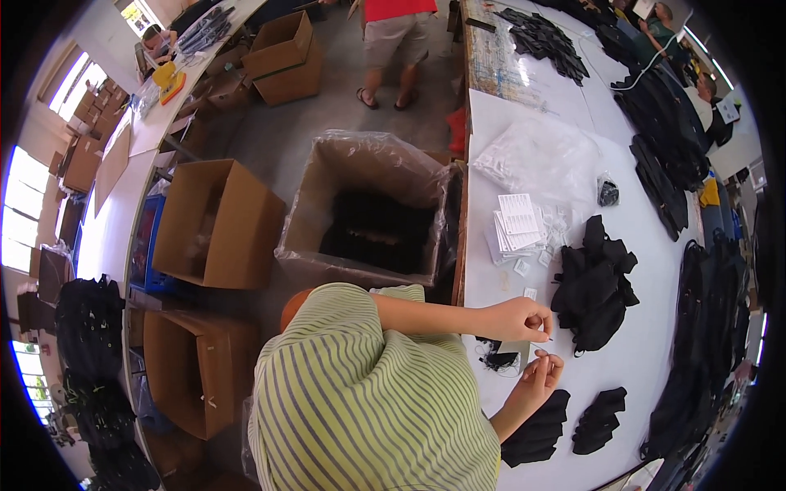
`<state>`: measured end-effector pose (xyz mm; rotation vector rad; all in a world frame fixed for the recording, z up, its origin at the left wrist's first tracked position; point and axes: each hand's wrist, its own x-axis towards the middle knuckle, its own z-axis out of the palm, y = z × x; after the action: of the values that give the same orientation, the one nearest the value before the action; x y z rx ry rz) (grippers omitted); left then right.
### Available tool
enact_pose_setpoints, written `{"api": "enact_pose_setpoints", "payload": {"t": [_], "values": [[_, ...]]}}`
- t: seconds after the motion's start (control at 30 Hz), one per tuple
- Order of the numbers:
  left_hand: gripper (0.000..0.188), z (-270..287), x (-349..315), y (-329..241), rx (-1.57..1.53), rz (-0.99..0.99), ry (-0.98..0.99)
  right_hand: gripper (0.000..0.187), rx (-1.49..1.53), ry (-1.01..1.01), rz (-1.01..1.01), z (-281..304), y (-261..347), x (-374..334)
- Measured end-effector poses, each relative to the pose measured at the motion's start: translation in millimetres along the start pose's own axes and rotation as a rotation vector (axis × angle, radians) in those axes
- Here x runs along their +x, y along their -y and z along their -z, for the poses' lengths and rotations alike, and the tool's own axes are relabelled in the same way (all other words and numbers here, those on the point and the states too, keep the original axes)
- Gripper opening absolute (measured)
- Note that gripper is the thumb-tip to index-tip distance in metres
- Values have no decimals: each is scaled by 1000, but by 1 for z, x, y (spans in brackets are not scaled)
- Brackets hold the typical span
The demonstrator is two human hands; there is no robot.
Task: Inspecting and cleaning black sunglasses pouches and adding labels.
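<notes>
A small pale card (515, 350) is lying right beside the left hand (521, 319), partly hidden below the knuckles, with dark loose cords (494, 358) spreading from its left edge. Its long axis seems to be running away from the left-hand grip toward the right wrist — with an end covered, I cannot say which way it is facing. The left grip is pinching, thumb against fingertip, over the desk (647, 335); just below it the right hand (538, 380) is closing thumb and fingers in the same way, its tips pointing up toward the other pinch. What either is holding (a fine strand, perhaps) is too small to tell.

The step in hand is looking like delicate fingertip work on cord and card; the next move is probably calling for steady pinches and slack between them.

Just above the left grip a small white tag (530, 293) is lying; farther up, white cards (517, 219) are fanning beside little clear packets (555, 233). Right of the grip a black fabric heap (596, 286) is sprawling, and below right — well apart — a smaller black stack (598, 421) is resting.
</notes>
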<state>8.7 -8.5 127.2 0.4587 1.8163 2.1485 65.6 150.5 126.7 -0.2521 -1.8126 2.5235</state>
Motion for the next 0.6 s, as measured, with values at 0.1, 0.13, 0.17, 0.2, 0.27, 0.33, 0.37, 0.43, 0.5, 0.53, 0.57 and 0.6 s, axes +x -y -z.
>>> {"api": "enact_pose_setpoints", "payload": {"t": [0.1, 0.13, 0.17, 0.2, 0.27, 0.33, 0.37, 0.43, 0.5, 0.53, 0.57, 0.6], "values": [[13, -3, -1, -5, 96, -17, 70, 10, 9, -162, 19, -3, -2, -5], [13, -4, -1, -7, 144, -37, 102, 11, -83, -160, 64, -2, -4, -7], [13, -6, -3, -8, 142, -35, 111, 12, -175, -157, 108, 0, -5, -9], [11, -7, -5, -10, 141, 7, 167, 12, -245, -150, 144, -7, -1, -11], [10, -8, -6, -10, 143, 50, 235, 11, -276, -176, 175, -15, -2, -12], [9, -8, -7, -7, 91, 93, 237, 11, -327, -155, 191, -18, 0, -14], [9, -8, -7, -6, 93, 94, 248, 11, -325, -166, 194, -18, 0, -14], [10, -6, -6, -5, 57, 116, 249, 5, -280, -92, 191, -20, 0, -12], [10, -5, -7, -7, 59, 119, 253, 5, -264, -117, 197, -21, -1, -12], [10, -4, -7, -7, 59, 122, 254, 4, -251, -139, 202, -22, -3, -12], [10, -4, -6, -7, 60, 123, 259, 4, -250, -144, 204, -22, -4, -11], [10, -5, -6, -6, 47, 128, 260, 4, -218, -163, 221, -23, -5, -11]]}}
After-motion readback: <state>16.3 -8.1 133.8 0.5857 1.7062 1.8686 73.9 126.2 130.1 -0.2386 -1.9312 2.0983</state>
